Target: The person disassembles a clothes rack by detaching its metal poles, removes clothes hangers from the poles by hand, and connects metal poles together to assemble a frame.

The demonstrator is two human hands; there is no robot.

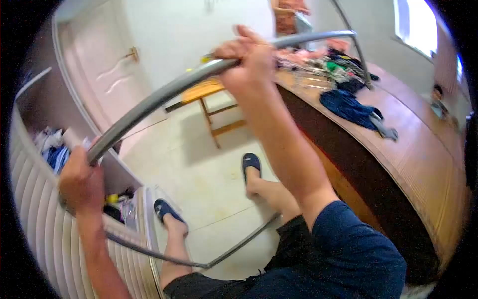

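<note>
A grey metal tube frame (pixel 167 93) is held up in front of me, its long bar slanting from lower left to upper right. My left hand (pixel 82 182) is closed around the bar's lower left end. Farther along, my right hand (pixel 249 62) grips the same bar from above, with a finger or thumb sticking up. At the right the tube bends at a corner, and a leg runs down in front of the bed. A thinner dark bent tube (pixel 184 261) passes low across my legs; whether it joins the frame is hidden.
A wooden bed or platform (pixel 413 164) on the right carries piled clothes (pixel 343 70) and a dark blue garment (pixel 351 107). A wooden stool (pixel 214 94) stands ahead, near a door (pixel 99 60). Open shelves with folded clothes (pixel 55 149) are on the left.
</note>
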